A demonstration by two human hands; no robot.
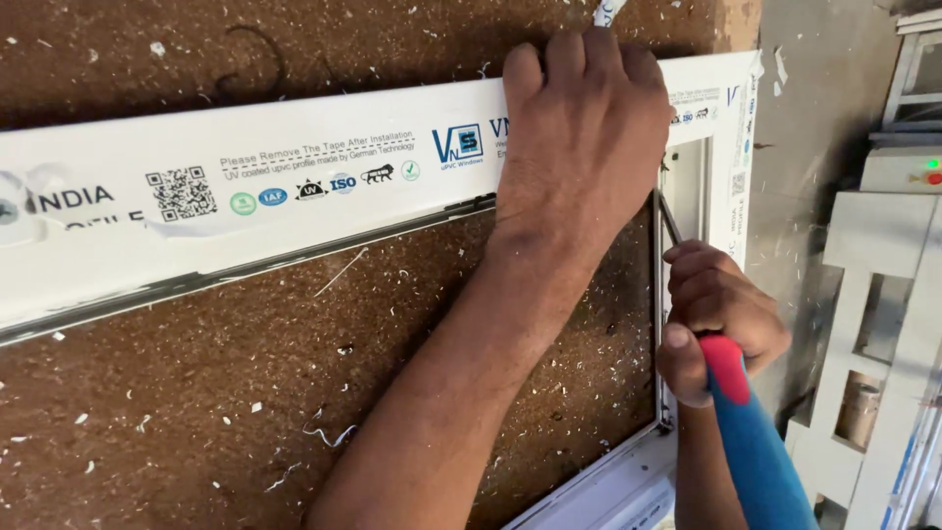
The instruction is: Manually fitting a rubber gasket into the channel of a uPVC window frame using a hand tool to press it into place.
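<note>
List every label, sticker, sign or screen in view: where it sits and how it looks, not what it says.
Protective tape: along the white window frame, white with blue-black print, round badges and a square code.
Side tape: on the frame's right upright, white with small blue marks.
No screens.

white window frame (324,186), flat, red-blue-handled tool (746,432) at corner

We count two hands: our left hand (584,128) and our right hand (716,314). We see one white window frame (324,186) and one brown board (196,393) under it. We see one tool, a screwdriver (741,412) with a red and blue handle. Off to the side we count one green light (931,164) and one red knob (934,179). White shavings lie scattered, too many to count.
</note>
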